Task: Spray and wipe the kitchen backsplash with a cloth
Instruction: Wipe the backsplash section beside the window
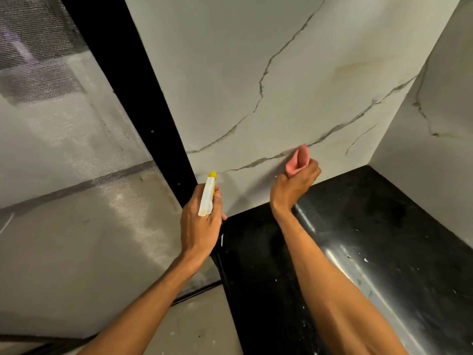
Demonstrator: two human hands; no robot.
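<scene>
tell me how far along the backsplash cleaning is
Done: nothing clearly; no wet patch or wiped streak shows on the backsplash. In hand: the left hand grips the spray bottle, nozzle aimed at the wall, and the right hand holds the bunched pink cloth low by the wall. Left: likely most of the spraying and wiping, including the yellowish smear higher up on the right.

Glossy black countertop (358, 239), black post (122, 73), grey mesh screen (51, 129)
</scene>
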